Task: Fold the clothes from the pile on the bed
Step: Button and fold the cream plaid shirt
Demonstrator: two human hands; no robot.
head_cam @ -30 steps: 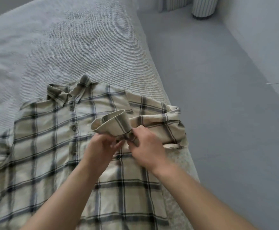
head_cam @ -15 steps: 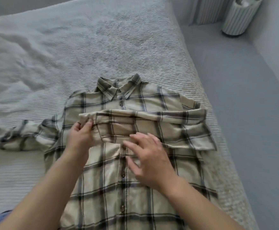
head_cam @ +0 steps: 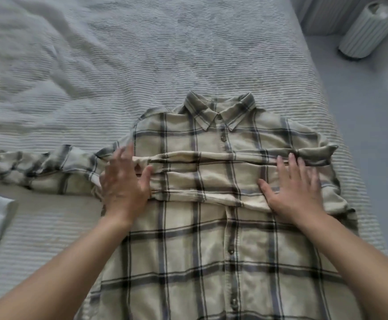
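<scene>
Head view shows the plaid shirt (head_cam: pixel 211 227) lying buttons-up on the bed (head_cam: pixel 142 54), collar at 12 o'clock. Left hand (head_cam: pixel 124 181) and right hand (head_cam: pixel 294 188) rest flat, fingers straight, well apart, on the folded sleeve (head_cam: pixel 211 179) across its chest

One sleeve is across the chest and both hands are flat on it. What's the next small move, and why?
Probably reach the left hand out for the other sleeve and bring it across the plaid shirt. That sleeve lies stretched out on the bed, unfolded, while the folded sleeve looks flat under the right hand.
</scene>
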